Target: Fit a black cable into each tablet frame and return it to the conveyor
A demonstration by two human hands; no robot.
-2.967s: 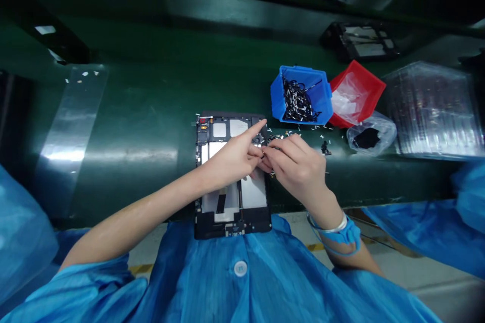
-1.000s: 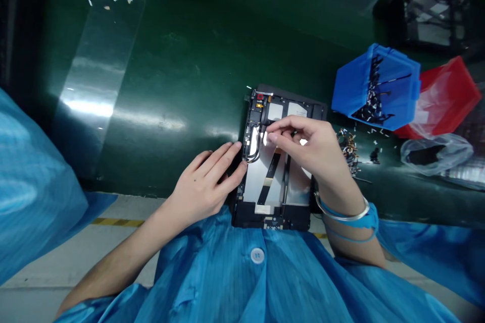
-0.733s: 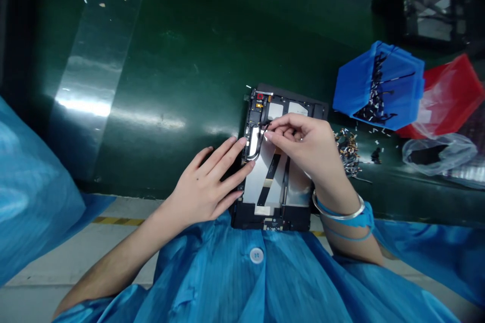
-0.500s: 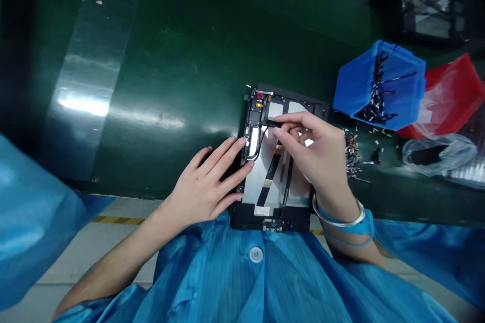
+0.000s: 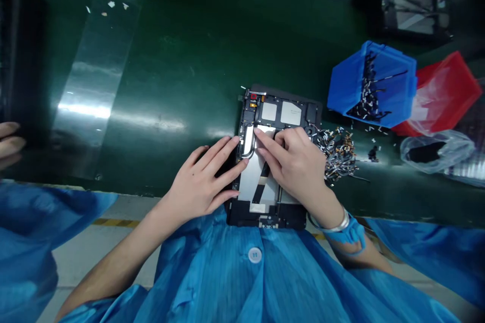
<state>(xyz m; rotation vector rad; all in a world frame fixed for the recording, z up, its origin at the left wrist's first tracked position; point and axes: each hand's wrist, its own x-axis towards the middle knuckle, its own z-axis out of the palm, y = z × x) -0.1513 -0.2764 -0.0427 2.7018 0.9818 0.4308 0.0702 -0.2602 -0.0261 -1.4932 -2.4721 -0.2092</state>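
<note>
An opened tablet (image 5: pixel 246 181) lies in front of me, its inside showing silver plates and dark flat strips. My left hand (image 5: pixel 206 181) is open, fingers spread, with the fingertips resting on the tablet's left edge. Along that side a thin black cable (image 5: pixel 248 154) curves around a narrow silver plate. My right hand (image 5: pixel 295 161) reaches over the tablet from the right, its thumb and forefinger tips at the cable's upper stretch. The other fingers are curled in, and the palm hides part of the tablet's middle.
A pile of small cables and parts (image 5: pixel 337 154) lies right of the tablet. Beyond it stand a blue bin (image 5: pixel 346 83) with black cables, a red bin (image 5: pixel 450 91) and a clear plastic bag (image 5: pixel 454 146). Another person's hand (image 5: pixel 9 146) shows at far left.
My right hand has moved down and left along the cable, uncovering the tablet's upper plates. The cable's upper end, bent toward my fingers before, now runs straighter. Another person's hand has appeared at left.
</note>
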